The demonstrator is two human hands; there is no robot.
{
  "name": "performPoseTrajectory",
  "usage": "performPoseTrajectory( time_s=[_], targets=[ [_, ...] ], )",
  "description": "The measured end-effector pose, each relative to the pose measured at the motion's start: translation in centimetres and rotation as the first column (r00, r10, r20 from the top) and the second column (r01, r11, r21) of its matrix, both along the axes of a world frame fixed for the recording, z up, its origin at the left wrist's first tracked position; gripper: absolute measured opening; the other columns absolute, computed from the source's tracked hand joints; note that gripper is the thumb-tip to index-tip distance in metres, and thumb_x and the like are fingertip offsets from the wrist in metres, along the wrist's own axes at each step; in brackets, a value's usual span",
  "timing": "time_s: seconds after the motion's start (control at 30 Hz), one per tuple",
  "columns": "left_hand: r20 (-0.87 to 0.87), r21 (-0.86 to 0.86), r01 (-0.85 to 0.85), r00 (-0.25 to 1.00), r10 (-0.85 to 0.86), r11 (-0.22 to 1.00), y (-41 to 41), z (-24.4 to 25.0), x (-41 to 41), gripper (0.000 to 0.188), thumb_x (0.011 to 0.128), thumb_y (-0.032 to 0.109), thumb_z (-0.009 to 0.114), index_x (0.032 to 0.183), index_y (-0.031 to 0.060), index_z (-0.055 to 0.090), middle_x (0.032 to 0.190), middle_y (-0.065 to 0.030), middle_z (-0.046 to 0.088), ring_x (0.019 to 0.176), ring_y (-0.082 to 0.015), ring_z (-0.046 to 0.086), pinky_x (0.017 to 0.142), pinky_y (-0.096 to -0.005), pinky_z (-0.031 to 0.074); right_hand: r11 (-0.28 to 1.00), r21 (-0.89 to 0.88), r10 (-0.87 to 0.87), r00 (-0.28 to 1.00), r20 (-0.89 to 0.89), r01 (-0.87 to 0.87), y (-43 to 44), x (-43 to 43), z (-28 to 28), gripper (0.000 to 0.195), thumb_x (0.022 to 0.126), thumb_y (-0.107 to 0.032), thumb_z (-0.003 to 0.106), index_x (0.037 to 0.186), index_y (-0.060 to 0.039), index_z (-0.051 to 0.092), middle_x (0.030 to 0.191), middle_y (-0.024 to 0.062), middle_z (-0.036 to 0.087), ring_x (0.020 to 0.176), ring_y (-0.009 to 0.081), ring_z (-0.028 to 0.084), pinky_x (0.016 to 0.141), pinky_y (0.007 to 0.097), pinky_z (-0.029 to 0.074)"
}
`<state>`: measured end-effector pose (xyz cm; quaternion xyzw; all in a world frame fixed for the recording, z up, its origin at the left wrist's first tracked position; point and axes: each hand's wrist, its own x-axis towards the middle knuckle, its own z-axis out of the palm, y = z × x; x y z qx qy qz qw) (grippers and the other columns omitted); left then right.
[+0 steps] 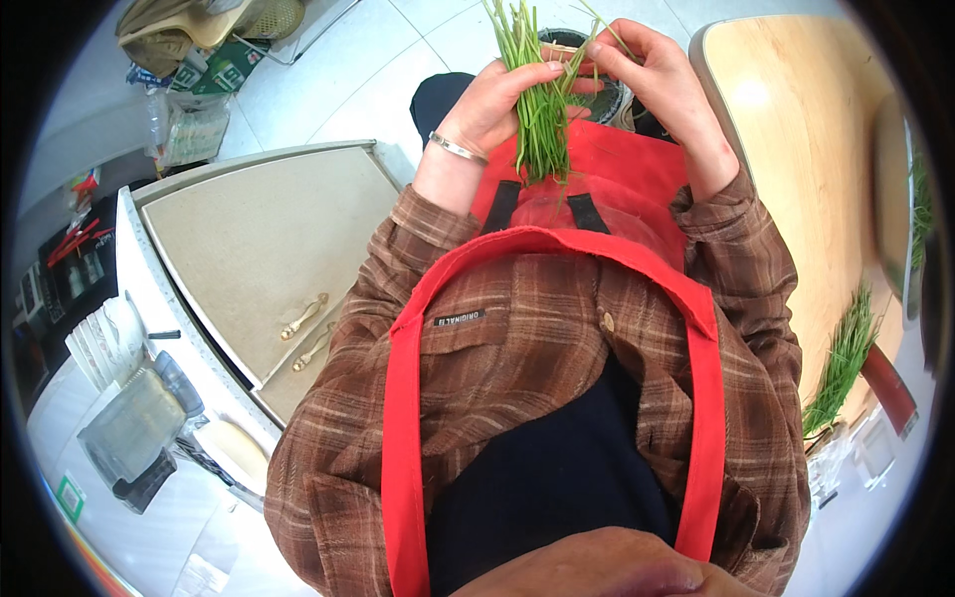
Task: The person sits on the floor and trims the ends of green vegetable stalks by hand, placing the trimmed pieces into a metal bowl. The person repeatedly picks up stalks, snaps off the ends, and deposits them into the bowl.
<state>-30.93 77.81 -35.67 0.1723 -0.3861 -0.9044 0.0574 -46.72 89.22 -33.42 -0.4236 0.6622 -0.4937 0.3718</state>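
Observation:
A bunch of thin green stalks, which look like chives point(541, 138), is gripped in my left hand point(492, 101) above the red apron point(627, 153) on my lap. My right hand point(645, 74) is close beside it, its thumb and fingertips pinching a few loose stalks point(586, 56) at the bunch's pale ends. Partly hidden under both hands stands a dark round bin point(608, 101), with greenish matter inside that I cannot make out.
On the right is a wooden table point(791, 112), bearing another green bunch point(843, 366) near a dark red handle-like object point(888, 388). A cabinet point(268, 224) with gold handles stands left, with plates point(112, 339) and a plastic container point(134, 425) on its white top. Bags point(198, 123) sit at the upper left.

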Motion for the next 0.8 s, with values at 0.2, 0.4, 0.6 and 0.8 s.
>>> performPoseTrajectory(
  time_s=[0.2,0.4,0.6,0.8],
  targets=[
    [-0.070,-0.020,0.024,0.997,-0.025,1.000,-0.6,-0.1,0.1,0.034,0.090,0.016,0.051,0.116,-0.0055,0.050,0.117,-0.0225,0.054,0.108,-0.0302,0.055,0.087,-0.0411,0.049,0.995,0.028,-0.102,0.991,0.084,0.100,0.7,-0.5,2.1,0.017,0.087,-0.024,0.058,0.086,-0.0072,0.057,0.067,-0.0068,0.048,0.056,-0.0013,0.033,0.048,0.0158,0.022],
    [-0.024,-0.088,0.020,0.999,-0.022,0.996,-0.8,0.3,0.3,0.030,0.090,0.018,0.051,0.110,-0.0039,0.054,0.113,-0.0220,0.057,0.103,-0.0268,0.058,0.086,-0.0374,0.049,0.990,-0.037,-0.131,0.983,0.132,0.137,1.1,-0.5,3.6,0.015,0.088,-0.021,0.056,0.087,-0.0067,0.056,0.070,-0.0054,0.048,0.054,-0.0014,0.030,0.047,0.0153,0.020],
    [-0.014,-0.175,-0.068,0.998,0.067,0.982,-1.2,-0.5,0.4,0.029,0.091,0.018,0.050,0.110,-0.0037,0.055,0.112,-0.0211,0.058,0.103,-0.0264,0.058,0.084,-0.0353,0.050,0.954,-0.148,-0.215,0.940,0.264,0.260,1.9,-0.2,7.3,0.013,0.090,-0.015,0.052,0.088,-0.0030,0.056,0.068,-0.0062,0.045,0.054,-0.0004,0.029,0.048,0.0158,0.020],
    [0.002,-0.181,-0.098,0.995,0.100,0.978,-1.9,-0.8,0.6,0.030,0.091,0.018,0.050,0.110,-0.0050,0.054,0.112,-0.0207,0.058,0.102,-0.0257,0.059,0.084,-0.0338,0.051,0.925,-0.228,-0.291,0.952,0.095,0.305,3.6,-3.7,9.6,0.015,0.091,-0.014,0.050,0.092,-0.0005,0.056,0.063,-0.0055,0.042,0.051,0.0009,0.028,0.049,0.0166,0.020]
  ],
)
